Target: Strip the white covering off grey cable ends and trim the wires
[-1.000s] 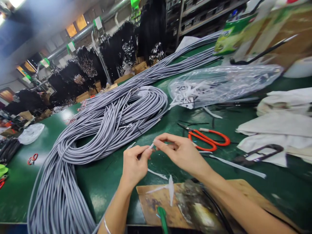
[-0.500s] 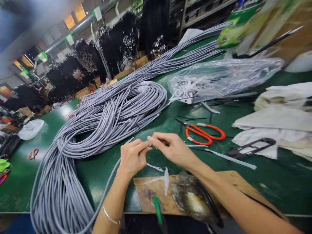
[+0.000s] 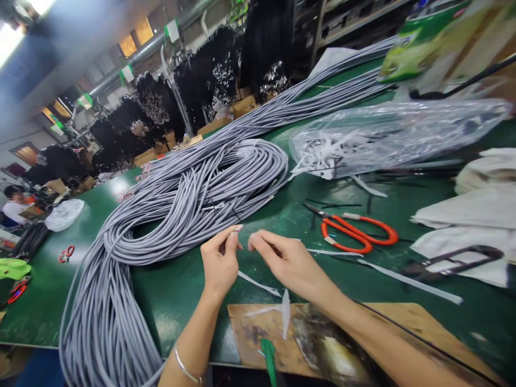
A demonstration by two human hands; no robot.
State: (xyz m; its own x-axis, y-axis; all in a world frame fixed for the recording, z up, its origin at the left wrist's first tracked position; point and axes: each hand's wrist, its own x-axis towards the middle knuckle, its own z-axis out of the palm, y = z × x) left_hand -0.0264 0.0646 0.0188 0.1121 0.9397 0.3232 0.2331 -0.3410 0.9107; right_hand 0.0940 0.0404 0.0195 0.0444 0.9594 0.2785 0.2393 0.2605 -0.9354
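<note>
My left hand [image 3: 220, 263] and my right hand [image 3: 284, 260] meet fingertip to fingertip just above the green table [image 3: 181, 295]. Both are closed in a pinch; what sits between the fingers is too small to make out. A big bundle of grey cable [image 3: 181, 204] lies coiled just beyond my left hand and trails off the table's near edge. Loose white strips [image 3: 285, 317] lie below the hands, partly on a stained wooden board [image 3: 403, 322]. Orange-handled scissors [image 3: 357, 234] rest to the right of my right hand.
A clear plastic bag of white strips [image 3: 382, 137] lies behind the scissors. White cloths [image 3: 471, 209] and dark-handled shears [image 3: 451, 262] are at the right. A green-handled tool [image 3: 268, 357] sticks up at the near edge. Small red scissors [image 3: 66, 252] and a seated person [image 3: 14, 207] are far left.
The small white piece seen between my fingertips a second ago no longer shows. My hands stay together in a pinch, and the view has shifted slightly.
</note>
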